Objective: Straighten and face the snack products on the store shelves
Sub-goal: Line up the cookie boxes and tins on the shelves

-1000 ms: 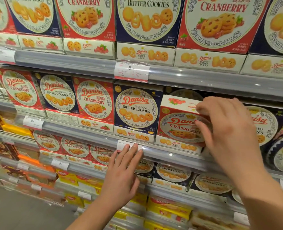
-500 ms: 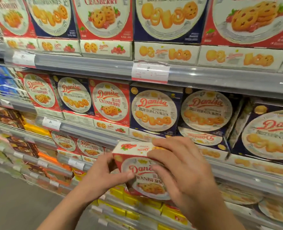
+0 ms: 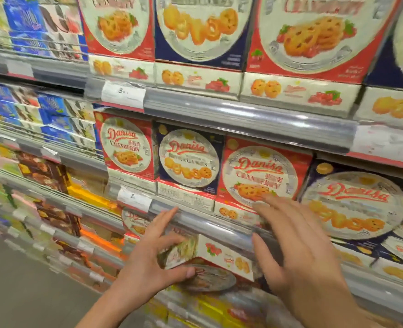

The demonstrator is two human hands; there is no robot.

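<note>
A red cookie box (image 3: 221, 259) is held tilted below the middle shelf rail (image 3: 210, 223), gripped by the left hand (image 3: 148, 261); right hand (image 3: 299, 252) fingers are spread. Boxes above are faced; this one is not yet placed.

Red-and-cream on the tilted cranberry box (image 3: 221, 256) near the middle, strawberry print on its side. Navy with a cream oval on the butter-cookie box (image 3: 188, 159). Grey on the shelf rail (image 3: 219, 223); yellow packs (image 3: 89, 197) far left.
</note>
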